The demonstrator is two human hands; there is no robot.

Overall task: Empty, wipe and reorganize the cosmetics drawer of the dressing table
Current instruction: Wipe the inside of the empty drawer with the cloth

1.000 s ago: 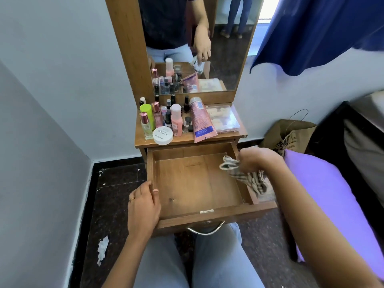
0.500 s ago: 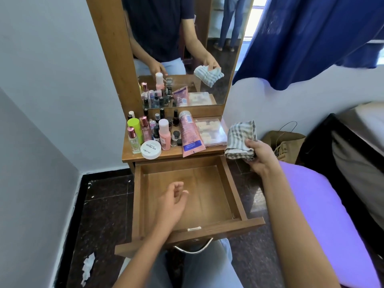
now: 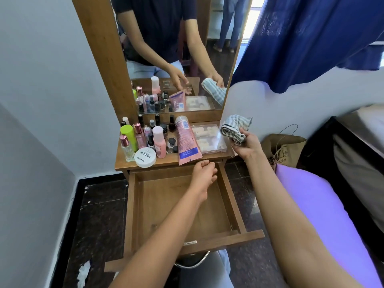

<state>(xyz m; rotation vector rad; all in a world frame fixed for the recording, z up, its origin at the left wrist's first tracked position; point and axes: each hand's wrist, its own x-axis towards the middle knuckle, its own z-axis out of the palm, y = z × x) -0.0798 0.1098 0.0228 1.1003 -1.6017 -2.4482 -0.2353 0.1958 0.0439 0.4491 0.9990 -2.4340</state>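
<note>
The wooden drawer [image 3: 230, 196] of the dressing table is pulled out, its inside bare. My left hand [image 3: 203, 175] hangs over the drawer's back right corner with fingers loosely bent, holding nothing, just below the pink tube [image 3: 186, 140] on the tabletop. My right hand [image 3: 247, 143] grips a folded striped cloth [image 3: 234, 127] beside the table's right edge, next to a clear plastic case [image 3: 207, 138]. Several cosmetics stand on the top: a white round jar [image 3: 145, 157], a pink bottle [image 3: 159, 142], a green bottle [image 3: 128, 135], perfume and nail polish bottles.
A mirror [image 3: 176, 53] rises behind the tabletop. A purple cushion [image 3: 324, 210] lies at my right, with a brown paper bag [image 3: 284, 148] behind it. A blue curtain [image 3: 307, 38] hangs at upper right. A paper scrap [image 3: 83, 273] lies on the dark floor at left.
My left hand left the drawer's front left corner and moved forward over the drawer to its back right. My right hand lifted the cloth out of the drawer to beside the tabletop.
</note>
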